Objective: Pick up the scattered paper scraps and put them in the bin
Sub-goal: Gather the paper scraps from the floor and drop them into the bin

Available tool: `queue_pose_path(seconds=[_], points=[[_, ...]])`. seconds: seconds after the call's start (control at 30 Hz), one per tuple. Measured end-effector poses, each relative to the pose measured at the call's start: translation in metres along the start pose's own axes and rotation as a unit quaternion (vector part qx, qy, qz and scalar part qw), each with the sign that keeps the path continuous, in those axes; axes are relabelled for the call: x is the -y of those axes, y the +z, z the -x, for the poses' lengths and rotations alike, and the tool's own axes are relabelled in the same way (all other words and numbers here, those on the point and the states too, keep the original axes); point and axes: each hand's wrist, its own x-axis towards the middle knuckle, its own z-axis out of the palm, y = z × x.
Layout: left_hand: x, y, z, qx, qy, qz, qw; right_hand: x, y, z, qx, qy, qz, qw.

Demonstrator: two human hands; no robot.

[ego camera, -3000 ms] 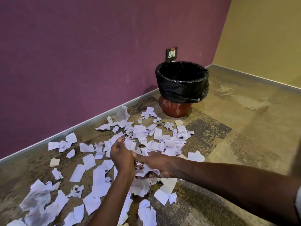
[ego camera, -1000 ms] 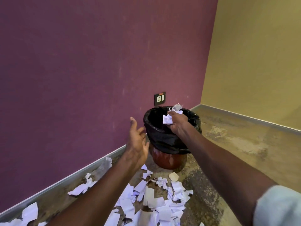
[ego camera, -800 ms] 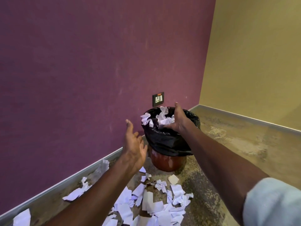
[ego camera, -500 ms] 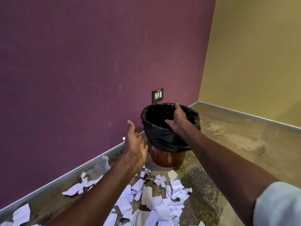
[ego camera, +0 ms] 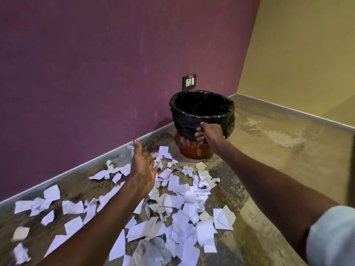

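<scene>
A round bin (ego camera: 194,150) with a reddish base and a black liner (ego camera: 228,114) stands by the purple wall. Many white paper scraps (ego camera: 178,200) lie scattered on the floor in front of it. My right hand (ego camera: 210,132) hovers in front of the bin's near side, below its rim, palm down with fingers loosely curled and nothing in it. Out over the scraps to the left of the bin, my left hand (ego camera: 143,166) is flat and open, palm turned inward, empty.
The purple wall (ego camera: 96,73) with a socket plate (ego camera: 189,81) runs behind the bin and meets a yellow wall (ego camera: 307,54) at the corner. A grey skirting strip (ego camera: 76,167) edges the floor. Worn brown carpet (ego camera: 278,150) stretches to the right.
My right hand let a handful of scraps fall into the bin, then drew back and down from above the rim to its near side. The view tilted down toward the floor.
</scene>
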Motion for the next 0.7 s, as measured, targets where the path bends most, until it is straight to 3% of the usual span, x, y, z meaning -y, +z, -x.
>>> queue_pose_path(seconds=[0.07,0.13,0.23,0.37,0.53,0.7], points=[[0.011,-0.008,0.012,-0.002,-0.005,-0.015,1.000,-0.030,-0.015,0.015,0.039,0.017,0.136,0.990],[0.023,-0.014,0.026,0.003,-0.012,-0.044,0.999,-0.062,-0.032,0.026,0.080,0.026,0.304,0.949],[0.041,-0.026,0.044,-0.005,-0.029,-0.081,0.996,-0.101,-0.053,0.052,0.140,0.016,0.530,0.836],[0.061,-0.042,0.059,-0.017,-0.041,-0.133,0.990,-0.154,-0.078,0.077,0.201,0.047,0.666,0.717],[0.081,-0.055,0.079,-0.023,-0.037,-0.226,0.973,-0.188,-0.102,0.098,0.265,0.107,0.627,0.725],[0.100,-0.061,0.099,-0.007,-0.029,-0.326,0.945,-0.237,-0.097,0.101,0.255,0.054,0.621,0.739]])
